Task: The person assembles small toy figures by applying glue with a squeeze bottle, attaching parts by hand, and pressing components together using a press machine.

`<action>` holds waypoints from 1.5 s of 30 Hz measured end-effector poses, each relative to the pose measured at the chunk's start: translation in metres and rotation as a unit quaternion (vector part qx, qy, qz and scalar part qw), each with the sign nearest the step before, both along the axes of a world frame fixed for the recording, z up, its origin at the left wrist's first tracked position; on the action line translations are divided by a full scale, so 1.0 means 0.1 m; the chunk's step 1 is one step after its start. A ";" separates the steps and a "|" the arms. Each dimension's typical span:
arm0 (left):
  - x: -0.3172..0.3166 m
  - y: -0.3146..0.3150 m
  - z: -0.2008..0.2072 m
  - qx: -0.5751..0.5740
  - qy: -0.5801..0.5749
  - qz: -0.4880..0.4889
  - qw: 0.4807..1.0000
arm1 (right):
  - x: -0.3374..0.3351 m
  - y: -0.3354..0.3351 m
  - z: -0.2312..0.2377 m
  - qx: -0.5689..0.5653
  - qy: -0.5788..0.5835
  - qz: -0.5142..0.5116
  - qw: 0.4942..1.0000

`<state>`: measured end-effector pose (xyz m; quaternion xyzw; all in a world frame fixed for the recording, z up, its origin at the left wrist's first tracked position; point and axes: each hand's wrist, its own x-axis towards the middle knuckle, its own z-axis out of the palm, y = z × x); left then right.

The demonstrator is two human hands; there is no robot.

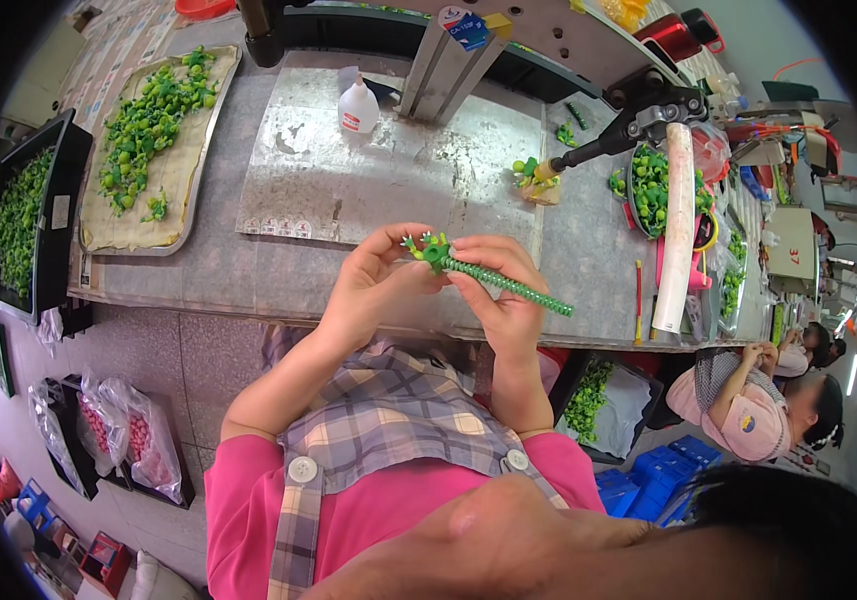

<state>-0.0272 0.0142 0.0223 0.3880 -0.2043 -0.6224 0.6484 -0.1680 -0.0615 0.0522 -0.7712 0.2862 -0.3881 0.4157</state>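
Observation:
Above the table's front edge, my left hand (377,285) and my right hand (505,318) meet around a small green toy figure (435,252) with pale, spiky ends. My left fingers are closed on the figure's left side. A long, ribbed dark-green strip (514,286) runs from the figure across my right palm, sticking out past the hand. My right thumb and fingers pinch the place where strip and figure meet; whether the two are joined is hidden.
A metal plate (299,190) lies ahead, bearing a white squeeze bottle (358,108) and a press column (449,80). A tray (174,235) of green toy parts stands left, a bowl (639,205) of them right, beside a white tube (677,230). A co-worker (749,410) sits at right.

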 end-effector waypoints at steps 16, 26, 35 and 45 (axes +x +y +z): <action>-0.01 0.04 -0.07 -0.045 -0.072 0.017 0.996 | 0.02 0.01 0.02 -0.007 0.018 0.014 1.000; -0.03 0.03 -0.09 -0.047 -0.121 0.036 0.991 | 0.00 0.03 -0.01 -0.020 0.022 0.009 1.000; -0.09 0.02 -0.01 -0.068 -0.242 0.088 0.964 | 0.02 0.06 -0.02 -0.050 0.020 -0.011 0.998; -0.09 0.04 -0.05 -0.099 -0.393 0.086 0.910 | 0.03 0.14 -0.12 -0.078 0.014 -0.049 0.996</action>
